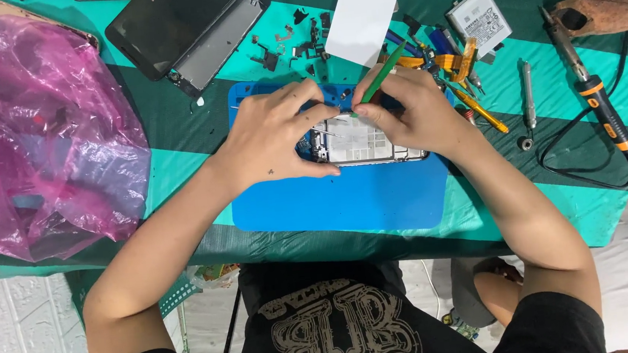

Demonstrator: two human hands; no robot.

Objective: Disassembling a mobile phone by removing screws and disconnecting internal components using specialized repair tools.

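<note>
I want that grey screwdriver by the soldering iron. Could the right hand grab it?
Probably yes. The grey screwdriver lies bare on the cloth just beyond the right hand, nothing covering it, but that hand would first have to drop its green tool.

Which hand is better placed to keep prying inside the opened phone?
Probably the right hand: it grips the green pry tool, tip at the opened phone. The left hand steadies the frame.
</note>
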